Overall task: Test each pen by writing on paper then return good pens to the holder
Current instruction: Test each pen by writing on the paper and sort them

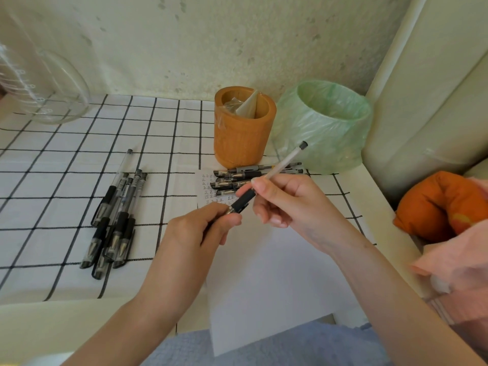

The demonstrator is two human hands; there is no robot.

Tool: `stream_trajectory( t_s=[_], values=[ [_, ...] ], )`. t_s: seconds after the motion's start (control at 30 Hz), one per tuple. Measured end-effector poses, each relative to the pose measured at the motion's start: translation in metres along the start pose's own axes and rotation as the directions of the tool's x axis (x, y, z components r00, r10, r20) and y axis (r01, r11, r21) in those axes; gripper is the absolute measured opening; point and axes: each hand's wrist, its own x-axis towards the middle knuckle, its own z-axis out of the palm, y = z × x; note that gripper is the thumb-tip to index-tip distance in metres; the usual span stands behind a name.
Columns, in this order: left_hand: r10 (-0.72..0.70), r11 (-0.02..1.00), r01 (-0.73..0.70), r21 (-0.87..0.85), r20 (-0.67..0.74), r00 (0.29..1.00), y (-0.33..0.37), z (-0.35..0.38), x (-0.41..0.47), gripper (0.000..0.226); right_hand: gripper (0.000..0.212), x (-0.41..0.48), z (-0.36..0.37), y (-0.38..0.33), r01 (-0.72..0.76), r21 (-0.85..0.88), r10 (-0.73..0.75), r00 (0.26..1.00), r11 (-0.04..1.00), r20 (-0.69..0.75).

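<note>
Covering the desk is a checked cloth (66,159), with white paper (277,273) under both hands. Green-bagged bin (324,133) at back right, orange holder (240,138) just beside it. Loose pens (116,215) lie piled at left; more pens (237,178) lie on the paper's far edge, near the holder. Right hand (287,204) has fingers curled round the barrel of the held pen (285,159). Left hand (195,228) pinches its tip end. The pen's long axis runs lower-left to upper-right, tip towards the left hand, tail towards the bin. Paper sits directly below the tip. Right hand is nearer the holder, so it likely writes and returns the pen. Cap on or off: cannot tell.
</note>
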Motion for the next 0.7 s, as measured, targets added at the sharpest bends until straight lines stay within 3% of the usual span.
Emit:
stream_trajectory(
  t_s=[0.13, 0.27, 0.4, 0.47, 0.6, 0.7],
  values=[
    [0.004, 1.000, -0.003, -0.020, 0.028, 1.000, 0.003, -0.002, 0.004, 0.022, 0.030, -0.002, 0.002, 0.000, 0.034, -0.012, -0.035, 0.998, 0.999, -0.044],
    [-0.007, 1.000, 0.007, -0.002, 0.065, 0.998, 0.010, 0.002, 0.014, 0.022, 0.031, 0.002, 0.011, 0.003, 0.089, 0.012, -0.084, 0.971, 0.996, -0.225],
    [0.029, 0.986, -0.033, 0.164, 0.023, 0.999, 0.008, 0.002, 0.018, 0.043, 0.033, 0.007, -0.001, -0.012, 0.163, -0.160, -0.219, 0.858, 0.974, -0.464],
    [0.038, 0.979, -0.041, 0.197, 0.016, 0.999, 0.009, 0.000, 0.017, 0.040, 0.032, 0.012, -0.020, -0.033, 0.179, -0.263, -0.300, 0.773, 0.948, -0.559],
    [0.079, 0.953, -0.082, 0.293, 0.024, 0.997, 0.004, -0.004, 0.016, 0.035, 0.030, 0.038, -0.061, -0.082, 0.022, -0.591, -0.459, 0.653, 0.806, -0.602],
    [0.072, 0.950, -0.079, 0.303, 0.033, 0.997, 0.003, -0.008, 0.014, 0.031, 0.031, 0.070, -0.085, -0.109, -0.207, -0.753, -0.429, 0.714, 0.625, -0.553]
  ],
)
